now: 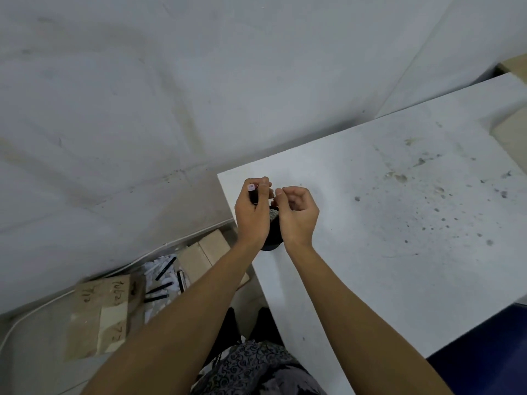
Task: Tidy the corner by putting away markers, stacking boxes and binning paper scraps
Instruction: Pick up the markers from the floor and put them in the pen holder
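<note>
My left hand (pixel 252 212) grips a black marker with a pale pink cap end (pixel 252 190), held upright over the near corner of the white table (pixel 385 223). My right hand (pixel 296 213) is beside it, fingers curled, touching a black mesh pen holder (pixel 273 226) that stands between my wrists and is mostly hidden. On the floor to the left lie several black markers (pixel 162 283) on a heap of white paper scraps (pixel 158 269). Cardboard boxes (pixel 97 315) (pixel 202 252) lie around that heap.
A white cable (pixel 42 307) runs along the floor by the grey wall (pixel 171 81). The table top carries dark specks and stains at the right. A cardboard edge (pixel 513 143) shows at the far right, a blue surface (pixel 484 352) at the lower right.
</note>
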The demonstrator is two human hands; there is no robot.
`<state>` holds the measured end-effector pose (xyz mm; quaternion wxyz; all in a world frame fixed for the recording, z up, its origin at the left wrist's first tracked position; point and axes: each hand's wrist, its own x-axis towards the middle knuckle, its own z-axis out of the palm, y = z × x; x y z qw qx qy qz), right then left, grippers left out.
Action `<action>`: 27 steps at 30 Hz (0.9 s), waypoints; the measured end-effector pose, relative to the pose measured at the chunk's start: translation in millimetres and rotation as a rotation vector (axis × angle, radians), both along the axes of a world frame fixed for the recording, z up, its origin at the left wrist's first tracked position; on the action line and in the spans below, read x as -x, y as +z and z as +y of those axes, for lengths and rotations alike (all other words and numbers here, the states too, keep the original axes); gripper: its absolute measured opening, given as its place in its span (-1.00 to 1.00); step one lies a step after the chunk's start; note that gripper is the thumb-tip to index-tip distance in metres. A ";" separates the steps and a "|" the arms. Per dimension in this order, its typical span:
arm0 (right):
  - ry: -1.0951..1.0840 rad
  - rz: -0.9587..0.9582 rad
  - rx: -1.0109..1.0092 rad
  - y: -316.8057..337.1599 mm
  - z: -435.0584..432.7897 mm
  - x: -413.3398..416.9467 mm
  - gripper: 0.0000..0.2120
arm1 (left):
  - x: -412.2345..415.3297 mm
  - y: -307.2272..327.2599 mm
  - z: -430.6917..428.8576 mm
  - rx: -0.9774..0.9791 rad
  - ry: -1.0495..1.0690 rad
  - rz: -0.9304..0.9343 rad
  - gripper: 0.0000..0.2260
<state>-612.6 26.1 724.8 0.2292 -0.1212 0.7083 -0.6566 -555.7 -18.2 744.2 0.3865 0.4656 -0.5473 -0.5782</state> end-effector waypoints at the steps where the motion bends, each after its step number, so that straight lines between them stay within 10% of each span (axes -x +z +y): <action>1: -0.002 -0.001 0.008 0.5 1.1 0.4 -0.91 | 0.0 -3.2 1.2 -0.007 0.009 -0.015 -0.86; 12: -0.075 0.018 0.097 5.7 15.2 -0.7 -0.84 | -11.6 -7.1 6.2 -0.028 0.045 0.060 -0.55; 27: -0.034 0.334 -0.015 9.0 21.3 -20.7 -0.92 | -36.5 1.1 32.8 -0.098 -0.162 -0.022 -0.60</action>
